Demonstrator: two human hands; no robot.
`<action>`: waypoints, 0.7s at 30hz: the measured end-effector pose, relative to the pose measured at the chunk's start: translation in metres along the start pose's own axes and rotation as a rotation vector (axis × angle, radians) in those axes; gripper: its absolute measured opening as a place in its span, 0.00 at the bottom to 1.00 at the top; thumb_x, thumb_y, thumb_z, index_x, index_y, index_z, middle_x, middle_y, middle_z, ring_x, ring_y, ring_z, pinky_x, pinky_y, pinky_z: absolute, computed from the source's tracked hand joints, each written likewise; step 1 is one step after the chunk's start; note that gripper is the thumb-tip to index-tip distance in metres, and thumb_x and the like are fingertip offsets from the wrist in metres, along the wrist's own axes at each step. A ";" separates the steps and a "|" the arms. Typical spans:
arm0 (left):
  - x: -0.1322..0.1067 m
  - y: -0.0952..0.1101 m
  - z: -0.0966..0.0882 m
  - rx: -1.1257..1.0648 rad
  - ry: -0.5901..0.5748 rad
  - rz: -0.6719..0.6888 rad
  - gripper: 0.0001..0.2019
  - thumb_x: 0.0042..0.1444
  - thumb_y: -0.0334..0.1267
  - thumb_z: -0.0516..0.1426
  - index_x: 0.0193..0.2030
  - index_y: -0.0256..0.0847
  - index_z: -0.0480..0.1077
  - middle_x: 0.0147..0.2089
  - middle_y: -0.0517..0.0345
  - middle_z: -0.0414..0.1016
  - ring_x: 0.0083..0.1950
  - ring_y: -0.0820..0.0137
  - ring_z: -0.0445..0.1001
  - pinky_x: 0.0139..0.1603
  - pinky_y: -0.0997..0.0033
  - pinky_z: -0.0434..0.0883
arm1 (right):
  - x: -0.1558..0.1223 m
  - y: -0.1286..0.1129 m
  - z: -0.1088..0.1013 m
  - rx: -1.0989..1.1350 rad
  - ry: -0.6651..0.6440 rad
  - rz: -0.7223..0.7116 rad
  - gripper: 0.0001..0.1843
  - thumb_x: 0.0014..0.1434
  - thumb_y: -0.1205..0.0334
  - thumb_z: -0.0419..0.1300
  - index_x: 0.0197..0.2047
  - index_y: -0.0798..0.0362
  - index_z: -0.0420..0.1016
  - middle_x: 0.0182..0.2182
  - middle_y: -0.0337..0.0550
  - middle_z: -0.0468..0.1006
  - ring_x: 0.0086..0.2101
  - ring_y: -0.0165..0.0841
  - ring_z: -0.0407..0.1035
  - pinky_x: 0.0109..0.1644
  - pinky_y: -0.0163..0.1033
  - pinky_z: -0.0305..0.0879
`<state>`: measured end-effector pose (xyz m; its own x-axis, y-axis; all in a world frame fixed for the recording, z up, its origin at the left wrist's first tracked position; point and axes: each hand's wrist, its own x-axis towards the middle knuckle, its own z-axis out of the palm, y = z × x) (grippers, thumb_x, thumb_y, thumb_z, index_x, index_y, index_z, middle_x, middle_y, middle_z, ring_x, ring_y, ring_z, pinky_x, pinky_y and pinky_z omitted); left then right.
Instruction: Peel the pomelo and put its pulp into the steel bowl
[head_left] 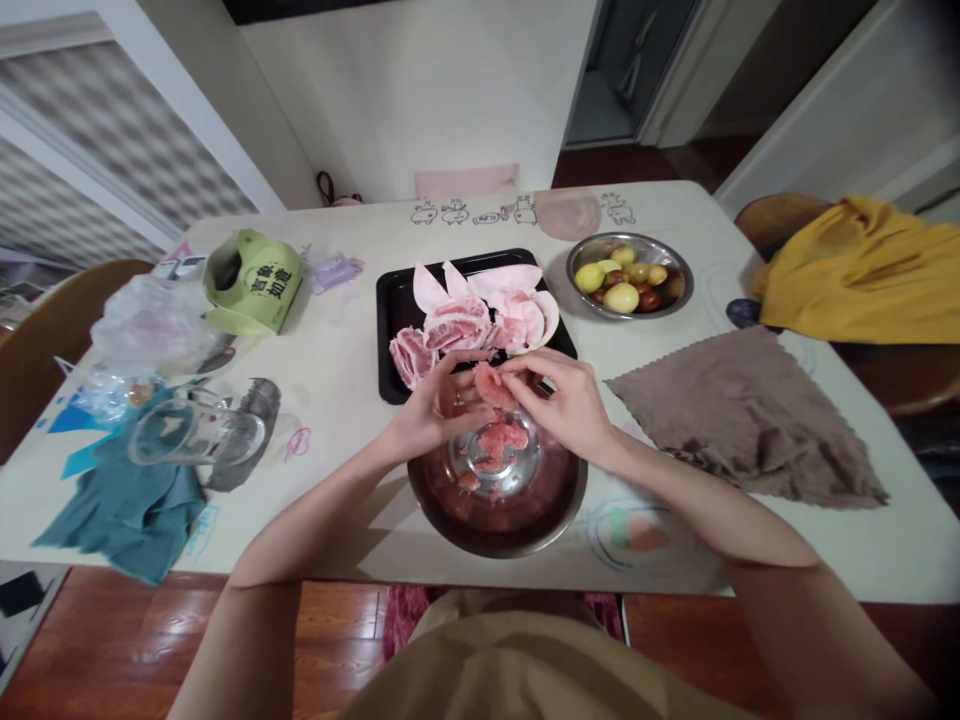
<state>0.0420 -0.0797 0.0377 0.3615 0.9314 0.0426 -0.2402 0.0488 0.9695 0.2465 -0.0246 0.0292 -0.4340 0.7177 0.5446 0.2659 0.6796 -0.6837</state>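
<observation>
Both my hands pinch a pink pomelo segment [491,385] above a steel bowl [562,495]. My left hand [431,410] grips its left side, fingers curled. My right hand [562,395] grips its right side, fingers bent over it. Pink flesh pieces [501,442] lie in the bowl's bottom. Just behind the hands, a black tray [390,330] holds peeled pomelo segments [450,335] and pale pink peel [517,285].
A steel dish of small green and red fruits [628,277] stands back right. A brown cloth [742,420] lies right of the bowl. At left are a glass jug [191,432] on a teal cloth [127,510], plastic bags [154,325] and a green box [255,280]. A yellow cloth [862,270] drapes a chair.
</observation>
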 end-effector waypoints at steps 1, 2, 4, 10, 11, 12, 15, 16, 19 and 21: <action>0.000 0.001 -0.001 -0.034 -0.018 -0.016 0.28 0.58 0.32 0.69 0.62 0.45 0.64 0.56 0.50 0.78 0.54 0.64 0.82 0.57 0.64 0.79 | 0.000 0.001 -0.001 -0.011 0.006 0.020 0.06 0.68 0.65 0.61 0.41 0.49 0.81 0.36 0.41 0.84 0.37 0.35 0.78 0.43 0.42 0.72; 0.000 0.003 -0.002 -0.063 -0.032 -0.028 0.28 0.58 0.32 0.69 0.62 0.45 0.65 0.59 0.49 0.77 0.57 0.63 0.81 0.60 0.61 0.78 | 0.001 0.002 -0.001 -0.020 0.009 0.033 0.05 0.67 0.64 0.61 0.41 0.49 0.80 0.36 0.41 0.84 0.36 0.35 0.78 0.43 0.42 0.72; 0.000 0.004 -0.004 -0.092 -0.043 -0.039 0.27 0.58 0.32 0.68 0.61 0.44 0.65 0.61 0.47 0.75 0.59 0.60 0.80 0.63 0.58 0.77 | 0.001 0.003 -0.001 -0.033 0.007 0.045 0.05 0.67 0.64 0.61 0.41 0.49 0.80 0.36 0.40 0.85 0.36 0.35 0.78 0.43 0.42 0.72; -0.001 0.002 -0.004 -0.045 -0.013 -0.041 0.25 0.60 0.34 0.67 0.62 0.44 0.65 0.59 0.47 0.77 0.57 0.61 0.81 0.61 0.60 0.77 | 0.001 0.003 0.000 -0.042 -0.016 0.061 0.05 0.66 0.64 0.62 0.40 0.49 0.81 0.36 0.40 0.85 0.36 0.35 0.78 0.42 0.41 0.71; -0.001 0.002 -0.003 -0.026 -0.002 -0.036 0.25 0.60 0.35 0.67 0.62 0.44 0.66 0.59 0.47 0.77 0.56 0.62 0.81 0.60 0.61 0.77 | 0.000 0.003 0.001 -0.034 -0.018 0.061 0.05 0.66 0.64 0.62 0.40 0.49 0.81 0.36 0.40 0.85 0.37 0.34 0.78 0.42 0.41 0.72; -0.001 0.002 -0.003 -0.006 0.009 -0.034 0.25 0.61 0.35 0.67 0.62 0.43 0.66 0.59 0.47 0.77 0.56 0.63 0.81 0.59 0.62 0.77 | 0.000 0.002 0.001 -0.026 -0.023 0.060 0.05 0.66 0.64 0.62 0.41 0.49 0.81 0.37 0.40 0.85 0.37 0.34 0.78 0.42 0.41 0.72; 0.000 0.001 0.000 0.029 0.034 -0.037 0.24 0.62 0.37 0.66 0.62 0.43 0.66 0.57 0.48 0.78 0.55 0.63 0.81 0.58 0.63 0.77 | 0.000 0.001 0.001 -0.009 -0.030 0.058 0.05 0.66 0.65 0.62 0.40 0.49 0.81 0.36 0.40 0.85 0.37 0.35 0.78 0.43 0.42 0.72; 0.000 0.001 0.000 0.028 0.039 -0.036 0.24 0.62 0.38 0.66 0.62 0.42 0.66 0.56 0.49 0.79 0.55 0.64 0.81 0.57 0.64 0.77 | 0.000 0.001 0.001 -0.005 -0.033 0.060 0.05 0.66 0.65 0.62 0.40 0.49 0.81 0.36 0.40 0.85 0.37 0.35 0.78 0.43 0.42 0.72; 0.002 0.001 0.002 0.008 0.059 -0.036 0.19 0.63 0.39 0.65 0.58 0.41 0.68 0.53 0.50 0.80 0.53 0.65 0.81 0.56 0.65 0.79 | 0.002 -0.001 -0.001 0.005 -0.035 0.061 0.04 0.66 0.64 0.63 0.40 0.48 0.81 0.35 0.39 0.85 0.36 0.35 0.78 0.43 0.42 0.72; 0.003 0.002 0.001 -0.003 0.089 -0.031 0.16 0.63 0.40 0.66 0.54 0.40 0.70 0.51 0.51 0.80 0.51 0.66 0.81 0.55 0.66 0.80 | 0.004 -0.003 -0.004 0.008 -0.035 0.051 0.03 0.66 0.62 0.65 0.42 0.48 0.81 0.36 0.39 0.85 0.37 0.35 0.78 0.44 0.43 0.73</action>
<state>0.0438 -0.0771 0.0399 0.2873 0.9578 -0.0089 -0.2327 0.0788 0.9694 0.2475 -0.0234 0.0351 -0.4500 0.7454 0.4918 0.2818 0.6411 -0.7139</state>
